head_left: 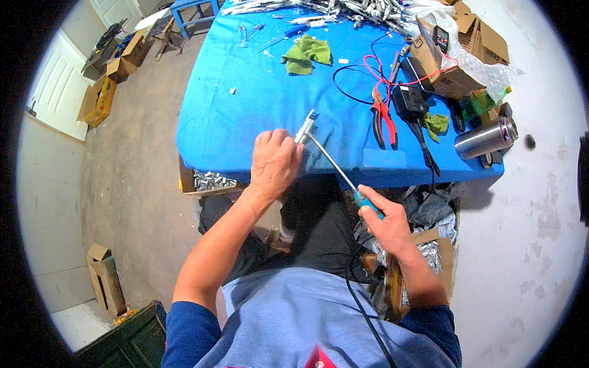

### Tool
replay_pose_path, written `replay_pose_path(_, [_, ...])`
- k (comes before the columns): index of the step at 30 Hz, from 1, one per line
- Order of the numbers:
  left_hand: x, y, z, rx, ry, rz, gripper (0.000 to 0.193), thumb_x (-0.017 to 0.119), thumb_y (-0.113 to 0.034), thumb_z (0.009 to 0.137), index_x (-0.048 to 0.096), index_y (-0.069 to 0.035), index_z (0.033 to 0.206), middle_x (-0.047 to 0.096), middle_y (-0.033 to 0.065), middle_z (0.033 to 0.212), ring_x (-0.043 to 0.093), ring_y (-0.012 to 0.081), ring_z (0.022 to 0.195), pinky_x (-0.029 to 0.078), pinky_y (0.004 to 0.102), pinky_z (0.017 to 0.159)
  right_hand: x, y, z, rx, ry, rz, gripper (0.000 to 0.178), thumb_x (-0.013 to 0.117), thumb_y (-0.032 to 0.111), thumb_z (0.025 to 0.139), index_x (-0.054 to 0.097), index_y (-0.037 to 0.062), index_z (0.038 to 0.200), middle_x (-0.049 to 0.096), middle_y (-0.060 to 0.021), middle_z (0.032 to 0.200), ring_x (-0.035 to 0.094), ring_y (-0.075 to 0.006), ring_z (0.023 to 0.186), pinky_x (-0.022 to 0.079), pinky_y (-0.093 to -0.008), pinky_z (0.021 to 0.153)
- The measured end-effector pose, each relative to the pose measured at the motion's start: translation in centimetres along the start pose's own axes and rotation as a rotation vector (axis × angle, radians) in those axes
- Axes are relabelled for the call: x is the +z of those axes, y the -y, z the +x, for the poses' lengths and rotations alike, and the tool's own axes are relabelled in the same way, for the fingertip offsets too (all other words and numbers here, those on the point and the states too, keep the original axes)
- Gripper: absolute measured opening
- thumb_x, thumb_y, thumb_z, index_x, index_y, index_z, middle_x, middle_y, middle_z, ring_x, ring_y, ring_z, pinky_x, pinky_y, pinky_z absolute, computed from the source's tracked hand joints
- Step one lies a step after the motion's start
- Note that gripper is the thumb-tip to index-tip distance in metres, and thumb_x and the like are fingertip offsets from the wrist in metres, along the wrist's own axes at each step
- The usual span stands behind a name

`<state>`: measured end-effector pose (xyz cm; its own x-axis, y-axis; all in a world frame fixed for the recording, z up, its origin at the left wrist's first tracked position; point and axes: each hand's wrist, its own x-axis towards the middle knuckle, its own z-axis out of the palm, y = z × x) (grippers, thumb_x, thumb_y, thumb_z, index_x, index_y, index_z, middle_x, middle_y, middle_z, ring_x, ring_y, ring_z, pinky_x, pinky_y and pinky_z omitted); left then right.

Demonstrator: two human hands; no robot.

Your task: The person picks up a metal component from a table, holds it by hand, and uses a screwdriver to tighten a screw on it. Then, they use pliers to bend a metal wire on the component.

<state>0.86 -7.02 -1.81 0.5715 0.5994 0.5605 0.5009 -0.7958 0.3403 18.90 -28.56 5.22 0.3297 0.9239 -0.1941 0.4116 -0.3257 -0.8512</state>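
My left hand (275,161) is closed around a small white and silver metal part (305,128) at the front edge of the blue-covered table (245,116). The upper end of that part sticks out past my fingers; its lower end is hidden in my grip. In my right hand (388,219) is a screwdriver (336,165) with a long thin shaft and a blue handle. Its shaft slants up to the left, and the tip meets the side of the metal part, close to my left fingers.
Red-and-black pliers (383,119), a black power adapter (410,101) and a steel flask (486,138) lie to the right. Farther back are a green cloth (306,55) and a pile of metal parts (362,11). A box of small metal pieces (211,182) stands below the table's left front.
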Motion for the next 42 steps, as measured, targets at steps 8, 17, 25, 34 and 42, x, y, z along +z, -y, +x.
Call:
replay_pose_path(8, [0.0, 0.0, -0.1, -0.020, 0.028, -0.006, 0.017, 0.067, -0.016, 0.089, 0.058, -0.001, 0.088, 0.059, 0.0151, 0.099, 0.053, 0.0355, 0.090, 0.043, 0.0459, 0.082, -0.3, -1.2, 0.3, 0.075, 0.021, 0.169, 0.041, 0.064, 0.011, 0.093, 0.062, 0.0068, 0.134, 0.063, 0.0000, 0.078, 0.053, -0.0045, 0.059, 0.047, -0.0238, 0.056])
replay_pose_path(17, [-0.2, -0.5, -0.1, -0.044, 0.019, -0.010, 0.019, 0.069, -0.016, 0.088, 0.059, -0.001, 0.089, 0.059, 0.0156, 0.100, 0.054, 0.0357, 0.092, 0.043, 0.0458, 0.084, -1.2, -1.2, 0.1, 0.055, 0.039, 0.190, 0.043, 0.062, 0.014, 0.096, 0.058, 0.0033, 0.137, 0.070, -0.0076, 0.087, 0.055, -0.0049, 0.060, 0.047, -0.0218, 0.056])
replay_pose_path(25, [0.0, -0.4, -0.2, -0.050, 0.013, -0.011, 0.019, 0.070, -0.016, 0.087, 0.058, -0.001, 0.088, 0.059, 0.0150, 0.100, 0.054, 0.0354, 0.091, 0.043, 0.0453, 0.083, -1.9, -1.2, 1.8, 0.085, 0.117, 0.260, 0.042, 0.060, 0.013, 0.097, 0.058, 0.0043, 0.137, 0.069, -0.0066, 0.088, 0.057, -0.0061, 0.063, 0.049, -0.0232, 0.058])
replay_pose_path(34, [0.0, -0.3, -0.2, -0.061, 0.008, -0.020, 0.019, 0.070, -0.015, 0.087, 0.058, -0.001, 0.087, 0.060, 0.0151, 0.099, 0.055, 0.0355, 0.091, 0.043, 0.0454, 0.083, -2.4, -2.2, 2.7, 0.085, 0.310, 0.584, 0.051, 0.062, 0.013, 0.096, 0.049, 0.0043, 0.145, 0.066, -0.0104, 0.105, 0.062, -0.0091, 0.074, 0.053, -0.0242, 0.059])
replay_pose_path(42, [0.0, -0.3, -0.2, -0.064, 0.010, -0.029, 0.018, 0.069, -0.014, 0.088, 0.058, 0.000, 0.088, 0.060, 0.0158, 0.100, 0.055, 0.0359, 0.091, 0.043, 0.0461, 0.083, -1.6, -1.8, 2.7, 0.183, 0.207, 0.424, 0.048, 0.063, 0.014, 0.096, 0.053, 0.0066, 0.142, 0.067, -0.0049, 0.093, 0.057, -0.0054, 0.064, 0.046, -0.0213, 0.054])
